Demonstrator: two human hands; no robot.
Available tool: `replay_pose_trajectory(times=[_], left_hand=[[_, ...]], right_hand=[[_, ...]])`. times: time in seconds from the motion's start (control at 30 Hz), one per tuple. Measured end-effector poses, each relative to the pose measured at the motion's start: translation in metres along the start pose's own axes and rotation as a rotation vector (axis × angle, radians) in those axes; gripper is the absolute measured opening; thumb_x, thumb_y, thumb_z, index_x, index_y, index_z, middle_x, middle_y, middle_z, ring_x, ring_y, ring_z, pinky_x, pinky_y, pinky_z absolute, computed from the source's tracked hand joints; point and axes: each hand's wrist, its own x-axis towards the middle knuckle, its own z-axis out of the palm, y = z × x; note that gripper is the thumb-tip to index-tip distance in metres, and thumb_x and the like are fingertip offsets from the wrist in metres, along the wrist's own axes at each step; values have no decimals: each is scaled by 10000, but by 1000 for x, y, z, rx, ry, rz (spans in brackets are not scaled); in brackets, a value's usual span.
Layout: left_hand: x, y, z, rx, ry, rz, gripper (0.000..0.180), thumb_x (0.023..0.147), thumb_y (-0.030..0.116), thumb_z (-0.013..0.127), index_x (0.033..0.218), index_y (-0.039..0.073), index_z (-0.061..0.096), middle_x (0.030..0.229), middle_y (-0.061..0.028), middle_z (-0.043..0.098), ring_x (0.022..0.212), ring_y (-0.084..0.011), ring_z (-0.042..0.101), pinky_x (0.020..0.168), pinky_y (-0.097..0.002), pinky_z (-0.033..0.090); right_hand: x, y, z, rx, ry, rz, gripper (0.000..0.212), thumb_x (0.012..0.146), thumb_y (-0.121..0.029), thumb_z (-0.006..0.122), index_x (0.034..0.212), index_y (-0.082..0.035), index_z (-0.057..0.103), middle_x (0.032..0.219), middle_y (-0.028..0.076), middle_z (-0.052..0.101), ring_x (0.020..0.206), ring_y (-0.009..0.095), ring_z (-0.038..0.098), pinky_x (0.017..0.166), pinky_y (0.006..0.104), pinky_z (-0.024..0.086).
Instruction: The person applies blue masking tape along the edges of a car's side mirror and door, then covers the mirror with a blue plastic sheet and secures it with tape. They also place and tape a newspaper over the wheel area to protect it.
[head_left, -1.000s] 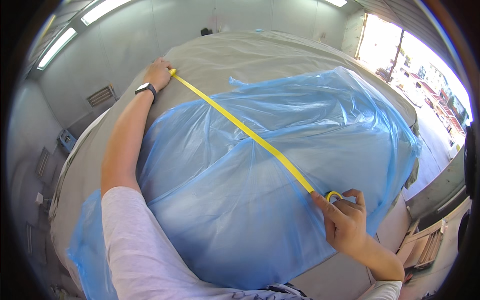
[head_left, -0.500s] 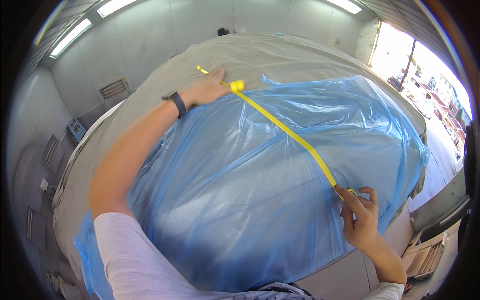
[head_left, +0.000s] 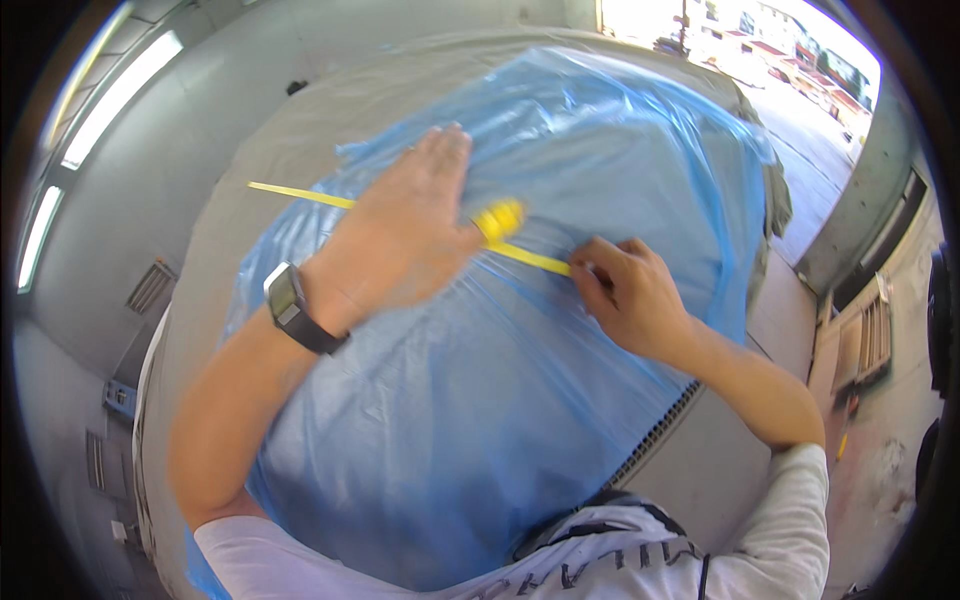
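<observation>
Our left hand (head_left: pixel 405 225) flattens, unclenched, over narrow yellow tape (head_left: pixel 530 257) across blue translucent plastic sheeting (head_left: pixel 400 440); our right hand (head_left: pixel 635 295) pinches it, likely for tension.

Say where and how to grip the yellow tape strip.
Probably pinch the yellow tape strip at its left tip, from the left: that narrow end reaches past the blue sheet, over the grey cover; the left hand hides its middle, the right hand its right end.

Workshop bay, by the strip lights (head_left: pixel 122 101), wall vent (head_left: pixel 151 285), broad open doorway (head_left: pixel 775 100) and blue plastic sheeting (head_left: pixel 400 450)
</observation>
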Motion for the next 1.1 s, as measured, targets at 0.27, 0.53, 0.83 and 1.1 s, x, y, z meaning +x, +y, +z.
replay_pose_trajectory(times=[0.27,0.53,0.83,1.1], left_hand=[[1,27,-4,73,-112,-146,751,1006,364,627,1530,-101,357,1571,-291,422,1486,-405,382,1235,-449,313],[7,50,-11,397,-140,-281,743,951,202,692,1585,14,353,1607,-201,422,1493,-378,384,1245,-483,292],[223,211,57,189,-67,25,680,847,65,755,1476,69,499,1497,-144,532,1386,-365,488,1163,-457,398],[484,255,235,86,-67,152,627,868,106,754,1443,37,515,1461,-223,548,1352,-396,516,1129,-449,424]], right_hand=[[7,-2,-15,151,264,-351,147,898,31,639,994,-77,668,638,24,625,539,222,583,864,420,493],[-75,80,-89,179,216,-543,274,857,-85,709,1129,-108,686,770,-26,653,727,182,668,975,462,477],[-255,265,-166,223,18,-176,177,967,-102,691,1142,-120,679,702,-3,674,647,171,654,980,448,460],[-369,369,-233,231,-14,124,124,996,-159,666,1113,-119,681,754,20,713,700,186,680,966,424,469]])
